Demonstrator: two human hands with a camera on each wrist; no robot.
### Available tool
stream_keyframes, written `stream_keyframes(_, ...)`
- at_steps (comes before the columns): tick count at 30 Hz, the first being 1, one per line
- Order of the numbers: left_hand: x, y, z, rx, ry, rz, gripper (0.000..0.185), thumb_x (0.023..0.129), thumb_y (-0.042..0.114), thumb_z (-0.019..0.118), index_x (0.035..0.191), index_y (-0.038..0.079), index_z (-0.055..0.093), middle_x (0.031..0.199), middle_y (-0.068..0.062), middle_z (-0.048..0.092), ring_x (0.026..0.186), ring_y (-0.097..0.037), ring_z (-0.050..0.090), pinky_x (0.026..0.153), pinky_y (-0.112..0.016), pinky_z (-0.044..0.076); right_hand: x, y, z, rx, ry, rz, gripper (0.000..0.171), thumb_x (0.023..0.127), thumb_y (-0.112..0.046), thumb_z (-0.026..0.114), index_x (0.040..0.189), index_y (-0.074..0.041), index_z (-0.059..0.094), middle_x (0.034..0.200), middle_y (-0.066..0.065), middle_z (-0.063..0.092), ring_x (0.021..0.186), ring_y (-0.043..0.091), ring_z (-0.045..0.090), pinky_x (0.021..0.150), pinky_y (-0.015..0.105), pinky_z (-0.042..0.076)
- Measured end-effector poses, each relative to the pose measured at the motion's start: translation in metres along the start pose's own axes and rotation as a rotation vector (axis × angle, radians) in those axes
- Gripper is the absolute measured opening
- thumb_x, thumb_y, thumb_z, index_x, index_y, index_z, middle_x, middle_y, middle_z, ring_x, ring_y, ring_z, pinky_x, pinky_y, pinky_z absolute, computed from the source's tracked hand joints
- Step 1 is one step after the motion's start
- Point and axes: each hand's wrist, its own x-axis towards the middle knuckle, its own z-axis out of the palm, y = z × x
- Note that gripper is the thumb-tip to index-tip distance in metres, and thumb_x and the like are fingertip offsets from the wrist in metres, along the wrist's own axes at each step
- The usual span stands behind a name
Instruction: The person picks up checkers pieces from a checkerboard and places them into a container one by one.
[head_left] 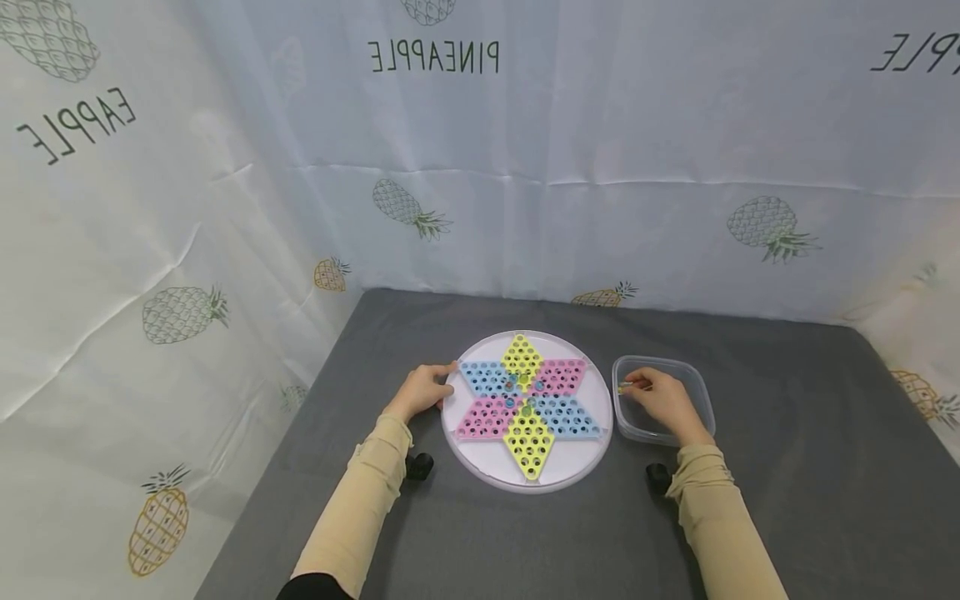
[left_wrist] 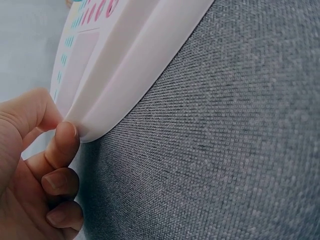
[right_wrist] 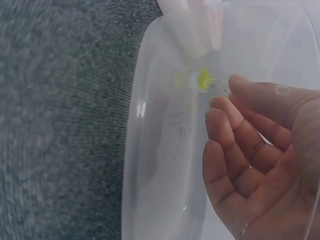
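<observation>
A round white Chinese checkers board (head_left: 577, 457) with a yellow, pink and blue star lies on the grey table. Several glass marbles (head_left: 527, 410) sit in holes around the star's middle. At the board's left edge my left hand (head_left: 422, 390) pinches the rim between thumb and index finger, its other fingers curled below. My right hand (head_left: 666, 403) reaches into the clear plastic container (head_left: 705, 400), fingers loosely bent. Just beyond its fingertips, by the container's wall, is a marble with yellow in it (right_wrist: 203, 79). A gap shows between thumb and fingers, with nothing held there.
The container stands close against the board's right side. Grey cloth covers the table (head_left: 795, 400). A white curtain (head_left: 600, 117) printed with pineapples hangs behind and to the sides. A black object (head_left: 420, 467) shows at the left wrist, another (head_left: 658, 478) at the right.
</observation>
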Motion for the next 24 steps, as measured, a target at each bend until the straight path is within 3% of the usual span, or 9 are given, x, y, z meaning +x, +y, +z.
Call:
stream_keyframes(7,-0.001,0.000,0.001,0.002,-0.001,-0.008,0.055,0.081,0.016,0.061,0.135,0.021,0.051,0.052,0.001,0.050,0.049,-0.010,0.047,0.054,-0.023,0.038,-0.003,-0.004,-0.005,0.057,0.011,0.018,0.033,0.092,-0.027,0.056,0.112,-0.002,0.062,0.107,0.019,0.064,0.096,0.032,0.060,0.076,0.040,0.050)
stream_keyframes(14,-0.001,-0.001,0.001,-0.010,0.002,-0.008,0.055,0.082,0.016,0.060,0.135,0.022,0.050,0.052,0.000,0.049,0.048,-0.011,0.046,0.054,-0.024,0.037,-0.009,-0.018,-0.013,0.173,0.076,0.016,0.047,0.091,-0.046,0.052,0.118,-0.009,0.061,0.106,0.013,0.066,0.090,0.020,0.063,0.073,0.029,0.048)
stream_keyframes(20,-0.002,0.000,0.002,-0.026,0.006,-0.029,0.055,0.082,0.016,0.061,0.135,0.023,0.050,0.053,-0.001,0.050,0.049,-0.011,0.047,0.055,-0.024,0.038,-0.011,-0.031,-0.014,0.205,0.122,-0.041,0.043,0.090,-0.044,0.055,0.115,-0.011,0.063,0.101,0.010,0.066,0.079,0.002,0.059,0.069,0.024,0.047)
stream_keyframes(24,-0.002,0.000,0.004,-0.041,0.009,-0.038,0.055,0.081,0.015,0.061,0.135,0.023,0.050,0.053,-0.002,0.051,0.050,-0.012,0.047,0.054,-0.024,0.038,-0.010,-0.041,-0.012,0.223,0.143,-0.066,0.041,0.088,-0.044,0.058,0.113,-0.012,0.064,0.100,0.008,0.065,0.077,-0.003,0.054,0.069,0.020,0.045)
